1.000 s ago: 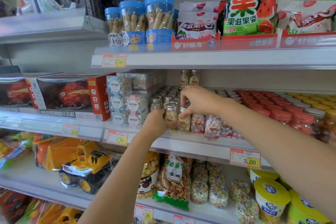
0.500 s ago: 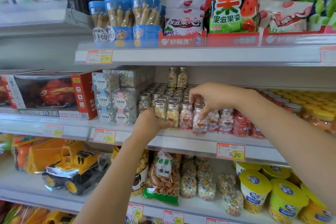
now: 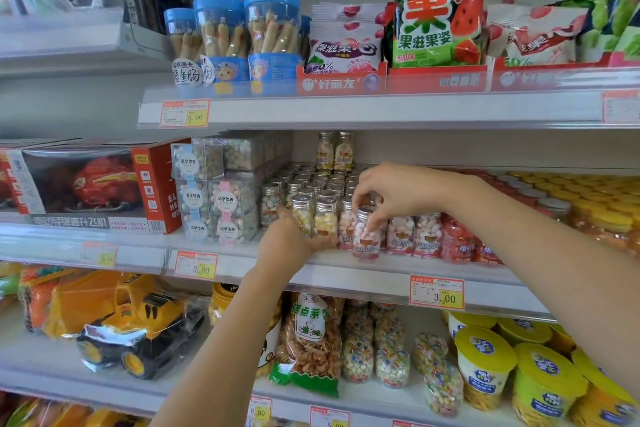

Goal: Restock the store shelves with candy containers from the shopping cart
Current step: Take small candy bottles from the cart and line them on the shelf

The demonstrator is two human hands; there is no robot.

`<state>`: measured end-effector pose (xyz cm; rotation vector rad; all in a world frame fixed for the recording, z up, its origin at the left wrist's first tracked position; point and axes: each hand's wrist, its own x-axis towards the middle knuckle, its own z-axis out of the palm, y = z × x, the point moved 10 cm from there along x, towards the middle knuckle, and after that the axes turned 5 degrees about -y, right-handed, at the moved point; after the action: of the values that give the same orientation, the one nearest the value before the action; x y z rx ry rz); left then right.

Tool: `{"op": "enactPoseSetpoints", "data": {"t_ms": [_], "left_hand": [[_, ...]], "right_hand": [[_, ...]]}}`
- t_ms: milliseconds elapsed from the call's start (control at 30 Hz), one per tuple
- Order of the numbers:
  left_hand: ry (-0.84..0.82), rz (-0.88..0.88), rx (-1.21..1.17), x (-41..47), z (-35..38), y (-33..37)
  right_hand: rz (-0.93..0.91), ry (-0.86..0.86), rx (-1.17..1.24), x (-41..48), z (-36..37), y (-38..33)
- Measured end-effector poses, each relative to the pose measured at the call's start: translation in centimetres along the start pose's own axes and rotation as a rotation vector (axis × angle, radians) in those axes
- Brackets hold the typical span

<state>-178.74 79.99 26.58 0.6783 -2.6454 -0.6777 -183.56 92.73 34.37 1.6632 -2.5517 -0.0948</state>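
Note:
Small clear candy bottles with silver caps [image 3: 311, 184] stand in rows on the middle shelf [image 3: 346, 267]. My right hand [image 3: 391, 194] pinches one pink-and-white candy bottle [image 3: 365, 236] by its neck at the shelf's front edge, in front of the row. My left hand [image 3: 291, 243] wraps around the bases of two yellow candy bottles [image 3: 313, 220] at the front of the row, its fingers curled under them. The shopping cart is out of view.
Clear candy cubes [image 3: 214, 194] and a red toy box [image 3: 93, 184] sit left of the bottles. Red-capped and yellow-capped jars [image 3: 568, 201] fill the right. Blue-lidded jars [image 3: 242, 28] and snack bags stand above; a toy truck [image 3: 138, 326] and yellow tubs [image 3: 485, 367] lie below.
My right hand has drawn the pink bottle forward to the shelf's front edge. My left hand stays on the yellow bottles. The view has shifted slightly.

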Motion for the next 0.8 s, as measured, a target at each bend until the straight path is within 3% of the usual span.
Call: {"op": "enactPoseSetpoints", "data": {"t_ms": [567, 800], "left_hand": [[-0.011, -0.028, -0.042, 0.5, 0.2, -0.6], [-0.008, -0.03, 0.002, 0.7, 0.1, -0.5]], "right_hand": [[-0.011, 0.07, 0.224, 0.8, 0.4, -0.4], [-0.004, 0.109, 0.449, 0.9, 0.7, -0.1]]}}
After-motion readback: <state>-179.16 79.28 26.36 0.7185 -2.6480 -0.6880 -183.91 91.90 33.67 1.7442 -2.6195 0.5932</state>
